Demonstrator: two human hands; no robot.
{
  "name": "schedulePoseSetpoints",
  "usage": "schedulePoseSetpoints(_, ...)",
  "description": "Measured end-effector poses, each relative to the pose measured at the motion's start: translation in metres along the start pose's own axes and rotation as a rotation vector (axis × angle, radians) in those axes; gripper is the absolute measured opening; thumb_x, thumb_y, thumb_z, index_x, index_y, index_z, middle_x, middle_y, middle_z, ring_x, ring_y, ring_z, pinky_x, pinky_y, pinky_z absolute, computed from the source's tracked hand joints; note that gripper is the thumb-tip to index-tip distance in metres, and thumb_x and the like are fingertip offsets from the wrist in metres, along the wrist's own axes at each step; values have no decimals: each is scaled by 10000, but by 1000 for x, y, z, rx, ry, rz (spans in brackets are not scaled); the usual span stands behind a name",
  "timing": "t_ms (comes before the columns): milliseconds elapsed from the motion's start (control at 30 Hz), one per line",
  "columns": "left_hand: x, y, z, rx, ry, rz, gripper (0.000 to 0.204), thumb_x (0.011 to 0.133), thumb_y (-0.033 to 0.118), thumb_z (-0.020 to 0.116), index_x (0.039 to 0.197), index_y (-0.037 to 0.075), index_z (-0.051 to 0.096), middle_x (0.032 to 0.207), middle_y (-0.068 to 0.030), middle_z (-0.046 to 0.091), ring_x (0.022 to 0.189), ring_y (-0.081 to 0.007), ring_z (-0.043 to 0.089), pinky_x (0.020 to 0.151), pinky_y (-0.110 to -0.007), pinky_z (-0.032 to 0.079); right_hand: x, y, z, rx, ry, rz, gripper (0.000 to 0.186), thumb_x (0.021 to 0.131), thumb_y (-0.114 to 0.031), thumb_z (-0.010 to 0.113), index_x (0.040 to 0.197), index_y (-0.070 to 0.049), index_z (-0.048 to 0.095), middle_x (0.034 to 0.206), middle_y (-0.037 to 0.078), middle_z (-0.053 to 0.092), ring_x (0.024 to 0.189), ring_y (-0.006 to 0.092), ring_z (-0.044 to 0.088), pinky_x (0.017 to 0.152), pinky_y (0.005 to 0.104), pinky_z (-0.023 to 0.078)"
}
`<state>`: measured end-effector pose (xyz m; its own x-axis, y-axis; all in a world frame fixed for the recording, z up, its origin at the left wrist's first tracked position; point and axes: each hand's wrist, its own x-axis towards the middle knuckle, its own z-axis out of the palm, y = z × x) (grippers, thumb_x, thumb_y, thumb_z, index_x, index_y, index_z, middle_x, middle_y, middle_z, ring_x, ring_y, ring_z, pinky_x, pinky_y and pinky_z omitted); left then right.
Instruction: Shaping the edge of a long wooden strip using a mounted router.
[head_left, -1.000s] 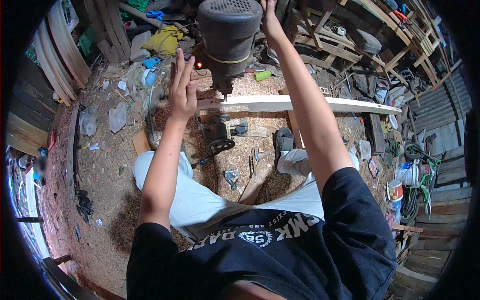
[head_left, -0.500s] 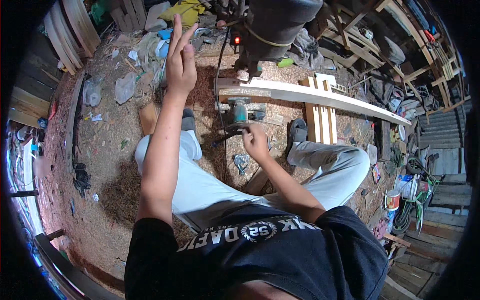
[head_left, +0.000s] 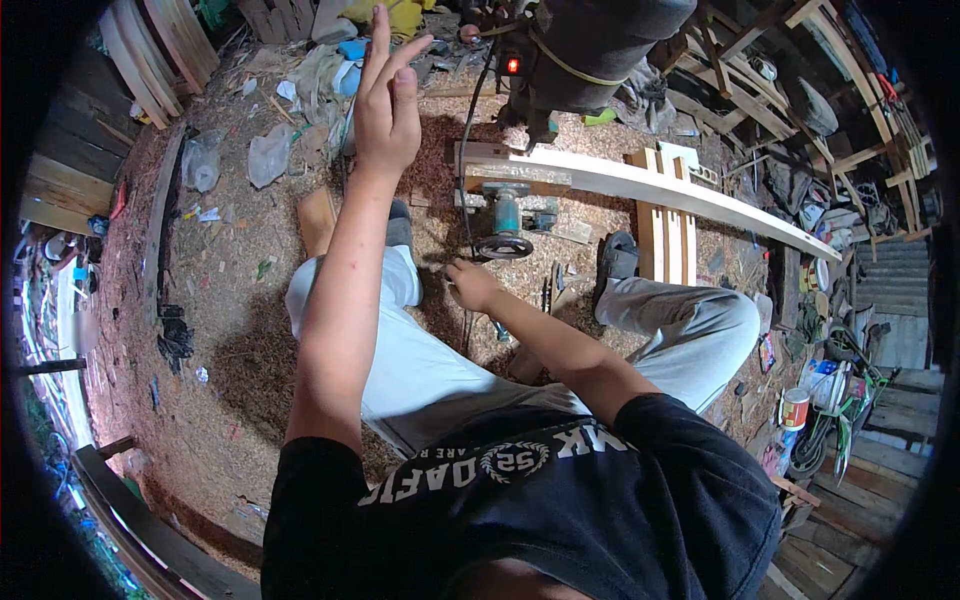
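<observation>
One left hand [head_left: 388,100], raised far left of centre, fingers straight and spread, palm empty, touching nothing. One right hand [head_left: 472,285], lowered near the middle of the scene, fingers loosely curled; whether it grips anything cannot be told, and it sits just beside the power cord [head_left: 466,150] and a ring-shaped coil [head_left: 503,246] on the floor. One teal-bodied power tool [head_left: 507,210], on the sawdust floor [head_left: 220,330] just far of the right hand, below the plank. One long pale plank [head_left: 640,182], running from centre to the far right, curving with the lens. One dark machine housing [head_left: 600,40], top centre, with one small red lit lamp [head_left: 513,65] on its left side. One slatted pale wooden piece [head_left: 665,225], upright right of the tool, showing three slats. Packages: two clear crumpled plastic bags [head_left: 270,155] on the floor at far left; one yellow wrapper [head_left: 398,15] at the far edge; one blue scrap [head_left: 352,48] beside it; one small green item [head_left: 600,117] right of the machine; one round tin with an orange label [head_left: 795,408] at the near right. One stack of boards [head_left: 165,45], far left corner. Two grey-trousered legs, two dark shoes [head_left: 617,255].
</observation>
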<state>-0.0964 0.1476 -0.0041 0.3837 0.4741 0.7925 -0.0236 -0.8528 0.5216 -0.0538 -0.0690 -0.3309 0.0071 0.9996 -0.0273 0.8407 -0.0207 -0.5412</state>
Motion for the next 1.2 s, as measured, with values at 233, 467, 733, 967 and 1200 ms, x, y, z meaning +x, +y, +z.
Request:
schedulePoseSetpoints(233,5,-13,-4,45,42,158,560,1123,422,314,1352,33,645,1648,-200,341,1525,-353,329,1190,-435,310,-2,-19,-2,140,-176,54,424,904,-193,632,1300,-48,591,1229,248,628,1124,439,630,963,514,521)
schedulePoseSetpoints(467,16,-5,16,24,37,102,417,1105,289,420,1367,22,604,1625,-214,378,1498,-363,379,1191,-446,321,-81,57,-85,551,-585,411,506,1019,-443,580,1334,-54,653,1213,180,723,1075,313,691,985,419,523)
schedulePoseSetpoints(733,23,68,25,0,70,118,369,1022,172,498,1315,-25,603,1477,-209,549,1429,-385,463,1190,-477,330,-40,96,-350,598,410,482,294,1058,-233,554,1202,-8,676,915,56,701,818,142,649,726,298,520)
schedulePoseSetpoints(967,67,137,44,103,-45,331,507,976,173,558,1441,-27,535,1522,-233,497,1443,-429,433,1197,-495,328,86,20,-551,795,1085,-99,388,1053,-320,590,1267,1,636,1117,73,680,1028,148,609,934,288,464)
schedulePoseSetpoints(1200,84,152,66,206,-67,349,497,973,148,549,1451,11,546,1514,-184,522,1432,-389,458,1204,-529,300,152,-7,-655,840,1216,-105,484,1053,-421,549,1224,27,618,1098,146,657,1070,222,592,987,350,443)
